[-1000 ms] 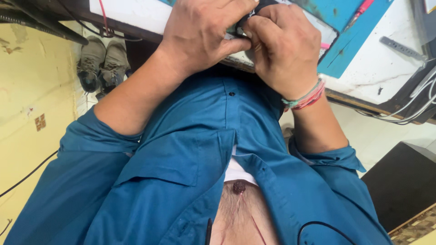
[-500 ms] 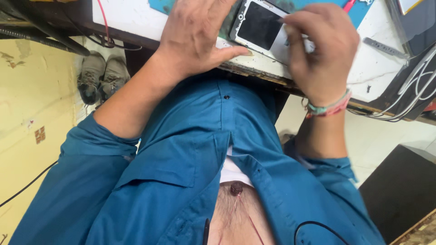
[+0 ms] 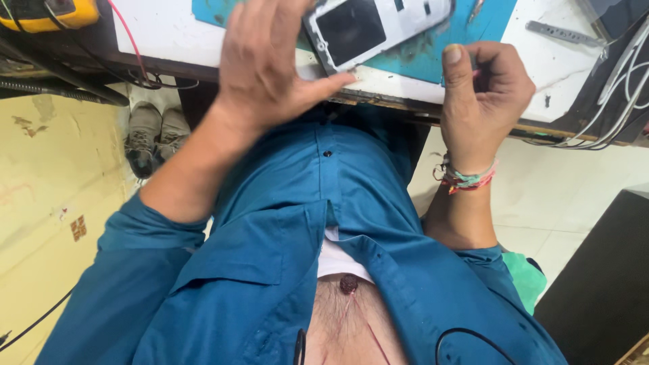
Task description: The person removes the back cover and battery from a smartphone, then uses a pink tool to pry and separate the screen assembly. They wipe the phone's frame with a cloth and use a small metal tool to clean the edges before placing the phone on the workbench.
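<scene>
Left hand [image 3: 270, 67] with fingers spread over a phone frame [image 3: 375, 30] on the teal mat [image 3: 433, 57], right hand [image 3: 483, 101] loosely curled beside it, white worktop [image 3: 169, 34], yellow meter [image 3: 47, 13], cables [image 3: 622, 67] at right

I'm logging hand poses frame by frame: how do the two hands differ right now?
The left hand is spread flat, thumb against the near edge of the phone; the right hand is curled into a loose fist beside it, thumb up, off the phone. The right wrist wears a braided bracelet; the left wrist is bare. Both hover at the edge of the white table.
</scene>
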